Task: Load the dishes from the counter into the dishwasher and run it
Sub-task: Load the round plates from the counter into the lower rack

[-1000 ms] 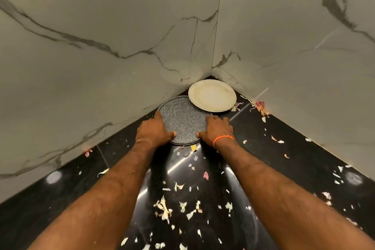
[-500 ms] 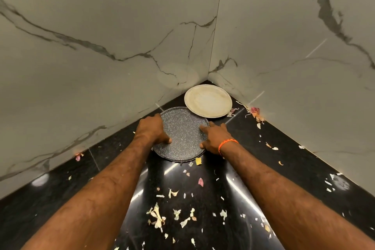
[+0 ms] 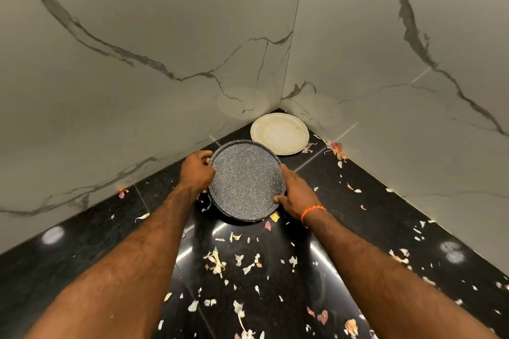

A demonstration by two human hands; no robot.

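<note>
Left hand point(image 3: 197, 170) and right hand point(image 3: 296, 192) grip the speckled plate point(image 3: 245, 180) with fingers curled on opposite rims, tilted off the table point(image 3: 358, 215); advise keeping level, clearing the white plate point(image 3: 279, 133) beyond the fingers.

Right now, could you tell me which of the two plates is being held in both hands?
The dark speckled plate, gripped at its rim by the left hand and right hand. The cream plate lies untouched in the corner behind it.
</note>
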